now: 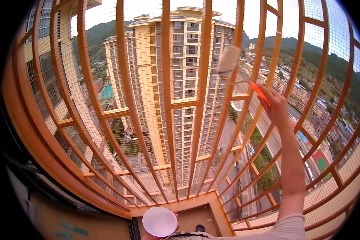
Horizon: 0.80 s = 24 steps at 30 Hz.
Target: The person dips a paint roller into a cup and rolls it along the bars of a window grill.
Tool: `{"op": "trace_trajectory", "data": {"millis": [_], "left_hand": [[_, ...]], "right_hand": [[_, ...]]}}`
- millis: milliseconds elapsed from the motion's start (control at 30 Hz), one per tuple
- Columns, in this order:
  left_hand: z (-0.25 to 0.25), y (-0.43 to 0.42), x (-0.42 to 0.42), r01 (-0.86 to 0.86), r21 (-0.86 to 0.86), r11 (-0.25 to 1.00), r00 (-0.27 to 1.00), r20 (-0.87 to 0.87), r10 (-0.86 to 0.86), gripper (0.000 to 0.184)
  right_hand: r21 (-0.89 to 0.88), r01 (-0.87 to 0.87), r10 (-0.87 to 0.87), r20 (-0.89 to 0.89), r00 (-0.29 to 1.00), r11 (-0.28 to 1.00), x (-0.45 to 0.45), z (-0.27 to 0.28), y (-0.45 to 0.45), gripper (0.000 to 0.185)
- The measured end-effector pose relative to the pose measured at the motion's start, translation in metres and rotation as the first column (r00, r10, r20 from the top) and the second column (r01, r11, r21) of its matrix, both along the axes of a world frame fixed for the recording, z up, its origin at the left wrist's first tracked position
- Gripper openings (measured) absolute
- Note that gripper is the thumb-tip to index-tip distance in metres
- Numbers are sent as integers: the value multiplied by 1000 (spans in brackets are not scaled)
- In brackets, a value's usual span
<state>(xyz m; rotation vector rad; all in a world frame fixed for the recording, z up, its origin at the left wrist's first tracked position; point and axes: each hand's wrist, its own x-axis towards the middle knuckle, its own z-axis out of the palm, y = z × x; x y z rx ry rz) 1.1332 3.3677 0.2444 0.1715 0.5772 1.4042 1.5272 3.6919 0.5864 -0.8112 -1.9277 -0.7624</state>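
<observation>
My right hand (273, 105) is raised at the right, its fingers wrapped round the orange handle (260, 94) of a paint roller. The roller's pale sleeve (229, 61) lies against or just in front of an orange-brown bar (236, 44) of the window grille; whether it touches is unclear. Low in the view, my left hand (175, 216) holds a white bowl (159, 221), fingers showing at its right edge and part of the hand below it. The bowl's inside looks white; its contents cannot be made out.
Orange-brown bars with fine mesh curve around the front and both sides. A ledge (180, 205) runs along their foot. Brown floor with green strips (74, 229) lies at the lower left. A dark shoe tip (200, 228) shows below. Tall buildings, roads and hills stand outside.
</observation>
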Motion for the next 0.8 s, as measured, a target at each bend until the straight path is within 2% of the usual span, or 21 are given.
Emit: {"op": "trace_trajectory", "data": {"millis": [67, 167, 233, 333, 400, 433, 467, 500, 533, 667, 800], "left_hand": [[-1, -6, -6, -20, 8, 1000, 1000, -1, 20, 61], [-1, -16, -14, -50, 27, 998, 999, -3, 50, 61], [-2, -25, -18, -74, 47, 996, 997, -1, 74, 61], [4, -34, -25, -97, 83, 992, 995, -8, 98, 61], [10, -40, -30, -107, 108, 988, 993, 62, 101, 61], [12, -44, -33, -117, 90, 989, 970, 224, 95, 58], [1, -46, -39, -117, 74, 990, 992, -33, 120, 58], [-10, -50, -42, -134, 75, 988, 990, -35, 137, 58], [-16, -53, -43, -147, 52, 988, 988, 45, 144, 59], [-22, -62, -51, -153, 68, 986, 978, 152, 141, 61], [-29, -67, -65, -144, 89, 985, 959, 259, 117, 64]], "right_hand": [[34, -30, 25, 152, 988, 999, -33, 28, -12, 46], [113, -38, 7, 266, 964, 993, -85, 50, -25, 48], [157, -126, 77, 284, 956, 980, -130, 59, -38, 50], [166, -121, 57, 349, 935, 979, -202, 60, -53, 44], [170, -201, 132, 347, 929, 965, -252, 59, -64, 38], [159, -256, 192, 332, 923, 954, -277, 57, -67, 37], [140, -273, 215, 331, 919, 952, -301, 53, -72, 37], [122, -291, 238, 330, 913, 949, -324, 51, -78, 37], [69, -314, 277, 317, 907, 947, -346, 49, -87, 38], [81, -353, 310, 324, 894, 932, -429, 42, -105, 40], [12, -404, 383, 298, 875, 914, -498, 31, -118, 41]]}}
